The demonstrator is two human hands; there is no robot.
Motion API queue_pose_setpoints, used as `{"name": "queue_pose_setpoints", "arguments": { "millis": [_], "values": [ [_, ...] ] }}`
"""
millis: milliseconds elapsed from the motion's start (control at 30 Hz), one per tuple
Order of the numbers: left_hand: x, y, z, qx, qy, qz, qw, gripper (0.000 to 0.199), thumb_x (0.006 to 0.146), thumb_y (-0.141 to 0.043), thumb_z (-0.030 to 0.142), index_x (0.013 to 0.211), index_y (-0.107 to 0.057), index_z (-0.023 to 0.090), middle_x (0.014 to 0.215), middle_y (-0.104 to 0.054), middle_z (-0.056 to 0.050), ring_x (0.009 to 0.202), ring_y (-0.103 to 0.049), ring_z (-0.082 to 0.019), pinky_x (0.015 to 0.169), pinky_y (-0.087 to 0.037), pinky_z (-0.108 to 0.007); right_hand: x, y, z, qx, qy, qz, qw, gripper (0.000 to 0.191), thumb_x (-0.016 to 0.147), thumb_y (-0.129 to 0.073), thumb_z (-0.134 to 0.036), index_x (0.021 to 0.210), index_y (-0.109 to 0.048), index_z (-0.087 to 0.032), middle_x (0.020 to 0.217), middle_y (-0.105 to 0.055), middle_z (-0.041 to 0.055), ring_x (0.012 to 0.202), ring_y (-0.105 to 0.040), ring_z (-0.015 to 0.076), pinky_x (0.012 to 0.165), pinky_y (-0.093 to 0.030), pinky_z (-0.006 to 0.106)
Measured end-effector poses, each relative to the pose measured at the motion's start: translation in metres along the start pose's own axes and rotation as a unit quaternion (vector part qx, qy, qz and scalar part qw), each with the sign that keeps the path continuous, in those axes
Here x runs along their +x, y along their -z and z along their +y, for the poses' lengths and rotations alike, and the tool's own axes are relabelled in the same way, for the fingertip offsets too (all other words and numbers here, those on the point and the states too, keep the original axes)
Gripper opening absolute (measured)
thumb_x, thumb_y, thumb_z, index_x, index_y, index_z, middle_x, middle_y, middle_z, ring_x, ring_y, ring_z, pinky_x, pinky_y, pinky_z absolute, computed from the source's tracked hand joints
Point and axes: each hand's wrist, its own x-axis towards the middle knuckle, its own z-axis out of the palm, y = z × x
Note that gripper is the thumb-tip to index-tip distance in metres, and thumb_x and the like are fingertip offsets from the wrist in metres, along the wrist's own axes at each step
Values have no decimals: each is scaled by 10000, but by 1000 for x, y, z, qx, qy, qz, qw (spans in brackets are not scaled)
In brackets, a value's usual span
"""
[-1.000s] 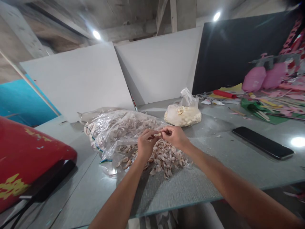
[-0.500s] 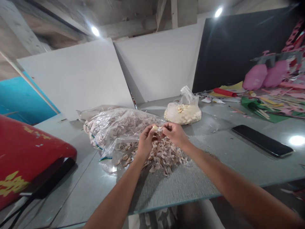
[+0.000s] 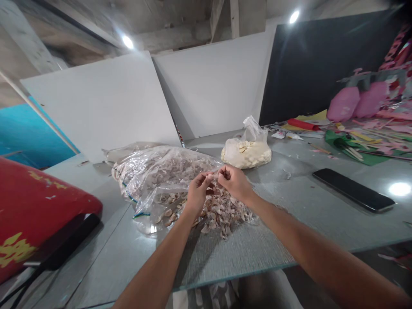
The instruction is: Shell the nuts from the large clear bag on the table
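Observation:
My left hand (image 3: pixel 197 193) is closed, thumb and forefinger pinching a small garlic clove (image 3: pixel 210 177) that the fingers largely cover. Close beside it, my right hand (image 3: pixel 237 183) is pinched at a pale bit of garlic skin (image 3: pixel 216 176) on that clove. Under both hands lies a heap of loose papery garlic skins (image 3: pixel 225 216) on the table. A large clear plastic bag (image 3: pixel 154 161), full of skins, spreads out to the left with its mouth toward the heap. Behind my right hand stands a clear bag of peeled garlic cloves (image 3: pixel 247 155), its top bunched up.
On the grey table (image 3: pixel 283 240) a black phone (image 3: pixel 353 189) lies to the right. A red case with yellow marks (image 3: pixel 41 206) takes up the left side. Craft scraps and green paper (image 3: pixel 370 154) are at the back right, near pink bottles (image 3: pixel 344 103).
The pale clove showed plainly between my fingertips before; now the fingers cover most of it. My hands have drawn slightly closer together. The view has shifted a little.

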Motion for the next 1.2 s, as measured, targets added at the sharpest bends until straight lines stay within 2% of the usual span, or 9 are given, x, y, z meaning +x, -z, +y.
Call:
{"name": "queue_pose_setpoints", "arguments": {
  "millis": [100, 233, 367, 433, 533, 667, 867, 1000, 1200],
  "values": [
    [2, 3, 2, -1, -1, 36, 999, 325, 671, -671, 414, 848, -599, 151, 605, -535, 34, 494, -516, -75, 521, -484, -230, 2, 2, 5, 7, 2, 9, 1000, 105, 742, -472, -273, 720, -499, -174, 558, -531, -34, 503, -462, 91, 490, -341, 194],
    [6, 7, 4, -42, -29, 89, 995, 331, 648, -694, 375, 888, -598, 167, 664, -571, 36, 503, -529, -67, 553, -502, -244, 8, 12, 12, 40, -14, 25, 999, 125, 781, -439, -289, 723, -474, -184, 539, -534, -28, 495, -502, 109, 500, -375, 209],
    [6, 6, 5, -41, -70, 100, 992, 339, 571, -753, 297, 843, -607, 158, 737, -625, 17, 545, -549, -71, 564, -502, -235, 11, 20, 12, -39, 17, 55, 998, 204, 805, -448, -325, 684, -515, -175, 563, -539, -8, 528, -509, 115, 535, -389, 221],
    [5, 5, 5, -17, -85, 101, 991, 317, 551, -763, 279, 792, -609, 143, 733, -647, -1, 580, -569, -90, 561, -499, -232, 10, 19, 9, -45, 48, 49, 997, 178, 798, -480, -321, 787, -568, -166, 636, -575, 4, 569, -526, 116, 557, -406, 220],
    [3, 5, 5, 21, -111, 97, 989, 294, 555, -760, 260, 774, -610, 135, 679, -655, -7, 560, -580, -103, 552, -493, -233, 5, 13, 5, -9, 82, 9, 997, 240, 803, -500, -328, 938, -619, -170, 764, -637, 27, 666, -580, 129, 612, -440, 225],
    [1, 8, 6, 64, -131, 85, 986, 252, 546, -759, 226, 724, -610, 127, 563, -624, 14, 498, -569, -102, 515, -460, -212, 1, 8, 1, 2, 108, -32, 994, 247, 801, -526, -340, 917, -680, -185, 864, -682, 40, 760, -620, 149, 655, -462, 232],
    [1, 8, 8, 70, -112, 74, 988, 263, 546, -754, 215, 772, -649, 131, 576, -637, 8, 524, -582, -109, 548, -468, -222, 0, 9, -2, -32, 103, -27, 994, 249, 807, -511, -332, 896, -704, -203, 850, -696, 35, 707, -623, 145, 599, -451, 227],
    [2, 7, 10, 68, -96, 74, 990, 260, 575, -741, 249, 796, -671, 131, 583, -636, 4, 509, -557, -100, 530, -452, -219, 2, 11, 1, -45, 92, -48, 994, 261, 804, -501, -332, 891, -703, -192, 792, -687, 33, 642, -600, 134, 563, -429, 221],
    [1, 8, 11, 92, -92, 54, 990, 206, 603, -727, 273, 749, -684, 135, 586, -625, 2, 512, -534, -92, 522, -429, -209, 3, 13, 5, -108, 158, -64, 979, 190, 767, -493, -207, 784, -680, -184, 727, -647, 23, 645, -549, 116, 610, -401, 216]
  ]
}}
